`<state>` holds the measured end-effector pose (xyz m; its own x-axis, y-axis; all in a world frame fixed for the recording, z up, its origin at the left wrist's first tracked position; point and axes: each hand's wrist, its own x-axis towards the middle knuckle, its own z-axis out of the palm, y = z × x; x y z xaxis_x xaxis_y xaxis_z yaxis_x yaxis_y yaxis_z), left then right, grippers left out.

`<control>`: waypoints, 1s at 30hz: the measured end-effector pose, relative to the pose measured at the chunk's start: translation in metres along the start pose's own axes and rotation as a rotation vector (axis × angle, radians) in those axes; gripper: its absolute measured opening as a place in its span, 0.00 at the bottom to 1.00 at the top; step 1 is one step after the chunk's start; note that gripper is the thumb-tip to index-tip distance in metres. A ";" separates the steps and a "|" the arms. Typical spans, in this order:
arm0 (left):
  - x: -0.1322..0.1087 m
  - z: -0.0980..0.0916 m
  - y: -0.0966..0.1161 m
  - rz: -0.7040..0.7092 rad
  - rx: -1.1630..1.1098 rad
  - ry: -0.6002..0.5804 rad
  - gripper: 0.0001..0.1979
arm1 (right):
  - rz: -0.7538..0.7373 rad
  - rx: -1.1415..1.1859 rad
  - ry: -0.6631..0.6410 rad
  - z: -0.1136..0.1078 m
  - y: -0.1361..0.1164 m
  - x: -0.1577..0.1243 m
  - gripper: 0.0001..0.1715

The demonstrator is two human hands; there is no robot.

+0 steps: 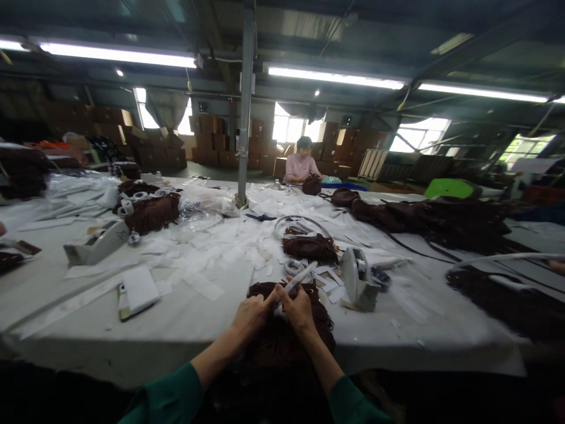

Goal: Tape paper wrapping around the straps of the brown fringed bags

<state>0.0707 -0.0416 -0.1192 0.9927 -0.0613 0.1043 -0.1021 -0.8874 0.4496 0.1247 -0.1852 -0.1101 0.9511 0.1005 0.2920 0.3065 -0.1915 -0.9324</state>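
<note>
This is a factory workshop: tube lights (pixel 335 78) overhead, stacked cardboard cartons (pixel 206 141) at eleven o'clock, a co-worker (pixel 298 171) at twelve, dark-brown bags (pixel 432 221) piled at two on a scrap-strewn worktable (pixel 388 333).

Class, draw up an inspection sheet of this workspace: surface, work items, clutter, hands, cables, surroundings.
Surface: white-covered table, heavily littered.
Job's things: dark brown fringed item at the near edge; narrow white piece above it.
Clutter: paper scraps, clear plastic, one tape dispenser right, another left.
Hands: right hand grips the white piece; left hand is close beside it, its hold unclear.
Cables: nothing seen on the table.
Surroundings: person in pink across the table; stacked cardboard boxes behind; metal post.
</note>
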 end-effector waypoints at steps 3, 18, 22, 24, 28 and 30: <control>0.002 -0.002 -0.003 0.008 -0.129 0.080 0.31 | 0.065 0.129 0.069 0.004 -0.001 0.003 0.28; 0.023 0.004 -0.073 -0.213 -0.719 0.164 0.20 | 0.171 0.668 0.330 -0.033 -0.017 0.047 0.28; 0.032 0.003 -0.058 -0.145 -0.743 0.219 0.21 | 0.193 0.678 0.287 -0.026 -0.015 0.055 0.29; 0.036 0.004 -0.055 -0.128 -0.741 0.250 0.16 | 0.196 0.666 0.270 -0.021 -0.011 0.059 0.30; 0.038 0.012 -0.060 -0.135 -0.752 0.280 0.11 | 0.191 0.612 0.248 -0.015 -0.002 0.066 0.30; 0.036 0.017 -0.065 -0.147 -0.756 0.280 0.11 | 0.171 0.569 0.233 -0.014 0.001 0.067 0.29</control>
<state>0.1146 0.0065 -0.1599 0.9564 0.2367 0.1708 -0.0881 -0.3239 0.9420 0.1897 -0.1923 -0.0888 0.9877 -0.1132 0.1082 0.1429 0.3690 -0.9184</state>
